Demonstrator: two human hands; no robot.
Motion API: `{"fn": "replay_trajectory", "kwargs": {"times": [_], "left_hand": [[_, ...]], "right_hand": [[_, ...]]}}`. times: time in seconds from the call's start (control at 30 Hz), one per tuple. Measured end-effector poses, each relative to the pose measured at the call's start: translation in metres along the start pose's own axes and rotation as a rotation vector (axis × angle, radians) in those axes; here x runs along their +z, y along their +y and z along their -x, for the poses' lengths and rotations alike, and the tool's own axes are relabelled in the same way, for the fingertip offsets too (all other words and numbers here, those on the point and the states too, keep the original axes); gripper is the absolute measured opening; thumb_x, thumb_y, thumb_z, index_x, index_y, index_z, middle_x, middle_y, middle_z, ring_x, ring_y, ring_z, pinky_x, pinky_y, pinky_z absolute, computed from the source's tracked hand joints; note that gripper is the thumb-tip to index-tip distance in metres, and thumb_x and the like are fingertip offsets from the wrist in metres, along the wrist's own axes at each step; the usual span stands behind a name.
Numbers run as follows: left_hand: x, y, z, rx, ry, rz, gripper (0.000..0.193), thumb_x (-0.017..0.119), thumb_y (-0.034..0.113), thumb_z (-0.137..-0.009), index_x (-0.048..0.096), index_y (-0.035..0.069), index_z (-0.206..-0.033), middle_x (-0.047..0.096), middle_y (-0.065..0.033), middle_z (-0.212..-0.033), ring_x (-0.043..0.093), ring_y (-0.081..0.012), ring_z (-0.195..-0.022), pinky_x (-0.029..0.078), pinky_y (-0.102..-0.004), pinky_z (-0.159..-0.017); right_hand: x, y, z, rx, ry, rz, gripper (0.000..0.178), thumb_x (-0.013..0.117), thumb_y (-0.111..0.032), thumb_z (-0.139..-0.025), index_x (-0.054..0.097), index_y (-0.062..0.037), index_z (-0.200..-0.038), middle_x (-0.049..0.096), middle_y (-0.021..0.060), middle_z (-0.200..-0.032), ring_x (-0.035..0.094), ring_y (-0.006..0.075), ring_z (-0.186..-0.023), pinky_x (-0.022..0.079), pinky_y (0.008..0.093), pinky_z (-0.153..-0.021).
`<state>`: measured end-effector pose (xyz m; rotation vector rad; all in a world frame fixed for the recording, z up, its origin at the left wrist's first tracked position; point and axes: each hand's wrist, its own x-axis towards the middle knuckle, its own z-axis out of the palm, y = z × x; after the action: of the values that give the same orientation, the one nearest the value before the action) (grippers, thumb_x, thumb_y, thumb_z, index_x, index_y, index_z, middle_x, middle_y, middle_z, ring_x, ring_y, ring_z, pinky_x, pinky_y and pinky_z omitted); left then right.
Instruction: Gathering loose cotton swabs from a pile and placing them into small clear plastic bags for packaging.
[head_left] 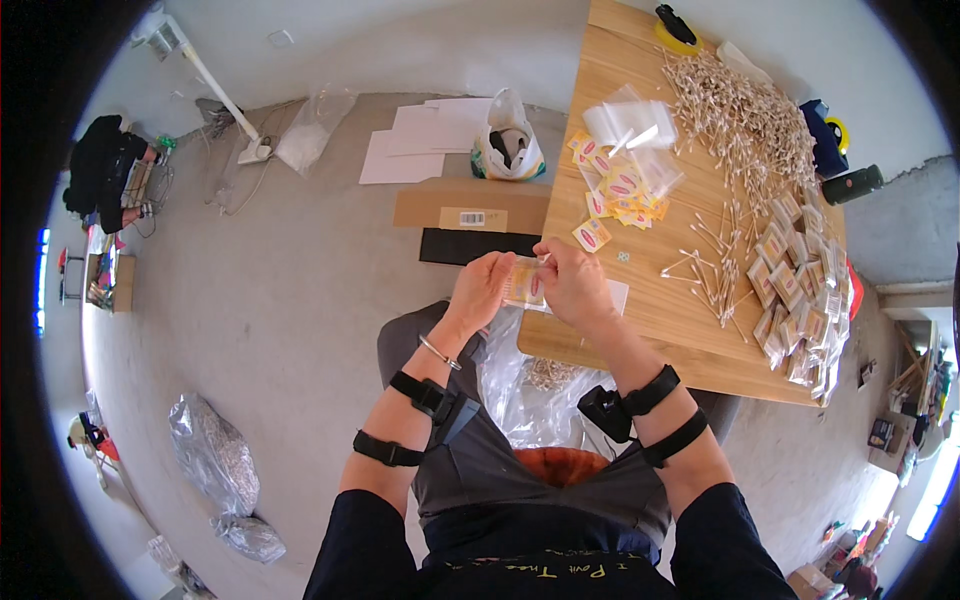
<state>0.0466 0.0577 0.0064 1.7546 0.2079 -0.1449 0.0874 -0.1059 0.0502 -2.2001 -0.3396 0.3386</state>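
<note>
Over the near left corner of the wooden table [640, 325], a small clear packet of cotton swabs [522, 285] with a yellow-and-white card is held between my two hands. My left hand [483, 288] grips its left side, fingers closed. On the right, my right hand [577, 284] pinches the packet's other edge near the top. Just beyond lie yellow-and-white cards [622, 188] with clear plastic bags [628, 125] partly over them. Loose cotton swabs [708, 265] are scattered on the wood to the right.
A big heap of cotton swabs [740, 115] covers the table's far side. Filled packets [795, 280] pile up at its right. On the floor beyond are a cardboard box [420, 208], a plastic carrier bag [500, 160] and white sheets [400, 150]. Another person [100, 170] works far left.
</note>
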Motion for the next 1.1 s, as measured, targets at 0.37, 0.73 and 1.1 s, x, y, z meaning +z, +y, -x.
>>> {"fn": "replay_trajectory", "kwargs": {"times": [0.37,0.73,1.1], "left_hand": [[0.0,-0.003,-0.003,0.018,-0.039,0.064,0.042,0.048,0.036,-0.103,0.057,0.0,-0.084,0.054,-0.0038,-0.064,0.051,-0.0108,-0.054,0.042,-0.0283,-0.05],[-0.008,-0.02,-0.006,0.054,0.012,-0.105,0.04,0.05,0.036,-0.101,0.059,0.0,-0.085,0.056,-0.0073,-0.068,0.055,-0.014,-0.06,0.044,-0.0304,-0.053],[0.08,0.065,0.003,0.731,0.029,-0.749,0.037,0.066,0.009,-0.082,0.057,0.005,-0.118,0.06,-0.0141,-0.114,0.054,-0.0356,-0.108,0.043,-0.0467,-0.092]], "right_hand": [[0.017,0.008,0.002,-0.185,0.238,0.082,0.027,0.056,0.0,-0.08,0.064,0.0001,-0.106,0.067,0.014,-0.077,0.067,0.0311,-0.077,0.052,0.0409,-0.072],[-0.008,0.022,0.028,-0.116,0.554,0.208,0.034,0.067,-0.013,-0.081,0.062,-0.0066,-0.114,0.058,0.0168,-0.111,0.058,0.0371,-0.105,0.048,0.045,-0.088],[-0.101,0.145,0.082,0.342,0.832,0.458,0.047,0.064,-0.024,-0.087,0.052,-0.0086,-0.13,0.043,0.0215,-0.139,0.036,0.042,-0.13,0.025,0.0546,-0.109]]}}
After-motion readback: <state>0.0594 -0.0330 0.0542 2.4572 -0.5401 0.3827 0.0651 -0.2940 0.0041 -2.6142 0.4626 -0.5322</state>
